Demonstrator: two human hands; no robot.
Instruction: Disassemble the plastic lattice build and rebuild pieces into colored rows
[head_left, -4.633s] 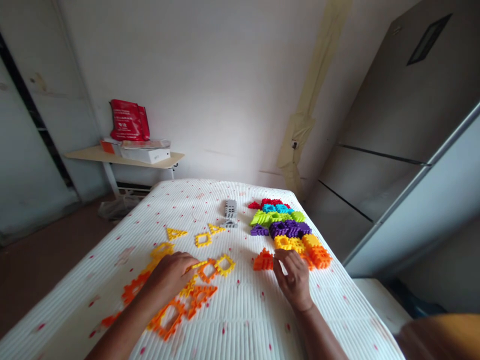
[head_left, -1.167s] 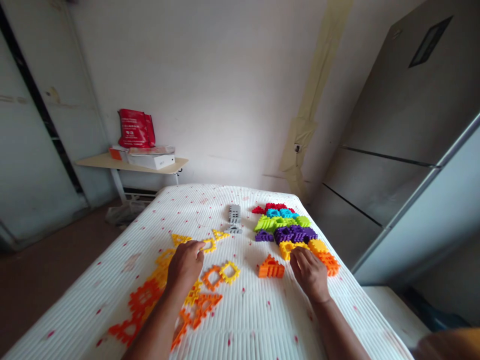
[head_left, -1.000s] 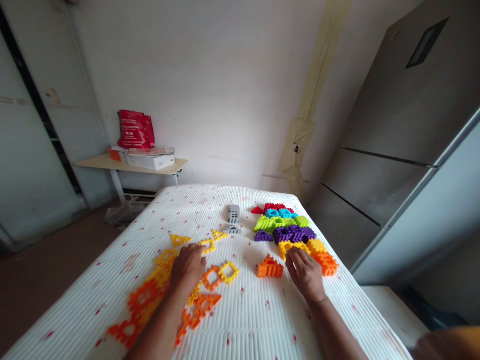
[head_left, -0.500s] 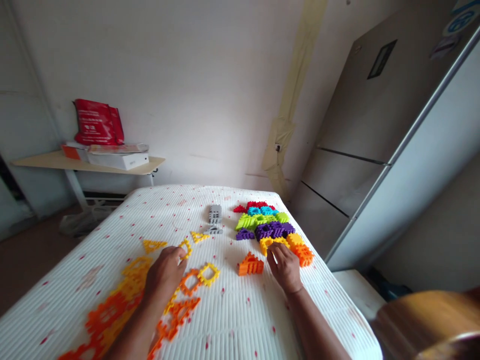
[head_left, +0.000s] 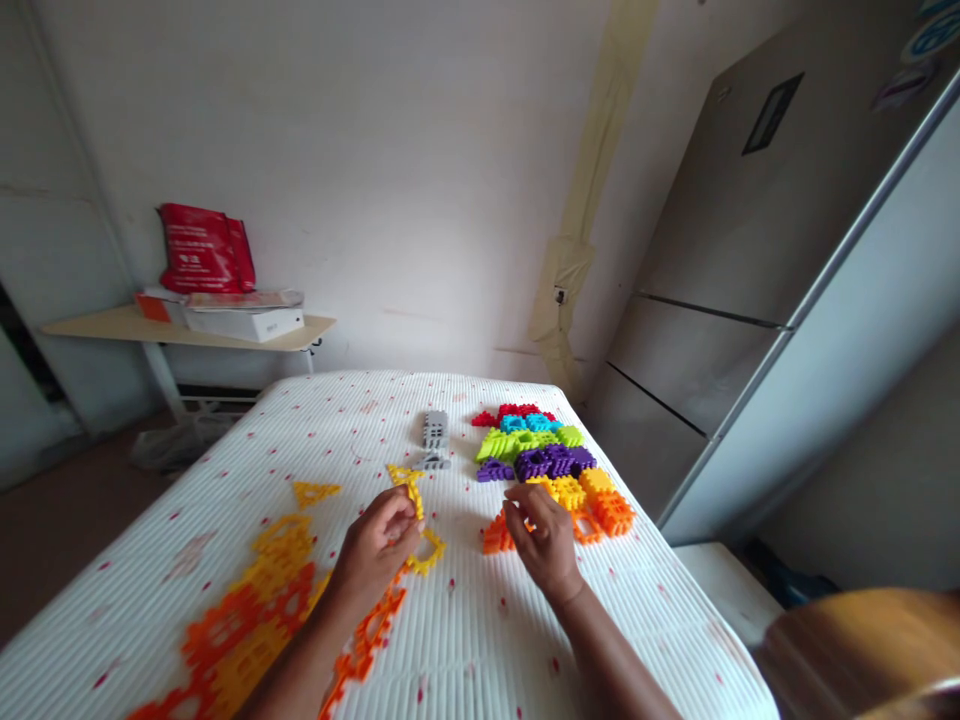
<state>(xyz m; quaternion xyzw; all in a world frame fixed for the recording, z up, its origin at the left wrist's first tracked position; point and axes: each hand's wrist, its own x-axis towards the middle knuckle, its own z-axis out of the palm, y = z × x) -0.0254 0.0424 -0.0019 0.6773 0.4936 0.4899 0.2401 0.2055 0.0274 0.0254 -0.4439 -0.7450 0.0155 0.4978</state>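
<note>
My left hand (head_left: 379, 540) is closed on a yellow interlocking plastic piece (head_left: 415, 495), held up on edge above the table. Just beyond it lies a yellow triangular piece (head_left: 397, 473), and a yellow square frame piece (head_left: 429, 552) rests below the fingers. My right hand (head_left: 546, 540) has its thumb and fingers apart, with nothing visible between them. It hovers in front of a stack of orange triangular pieces (head_left: 497, 535), partly covering it. To its right are an orange frame piece (head_left: 587, 525), an orange stack (head_left: 615, 512) and yellow stacks (head_left: 570, 492).
Purple (head_left: 555, 461), green (head_left: 517, 442), blue (head_left: 525, 423) and red (head_left: 525, 409) stacks stand in rows at the right. Grey pieces (head_left: 435, 430) stand mid-table. Loose orange and yellow pieces (head_left: 247, 620) spread at the left. A fridge (head_left: 705, 250) stands to the right.
My left hand has moved right with the yellow piece lifted in it. My right hand has come away from the yellow stacks, slightly left, to the orange triangles.
</note>
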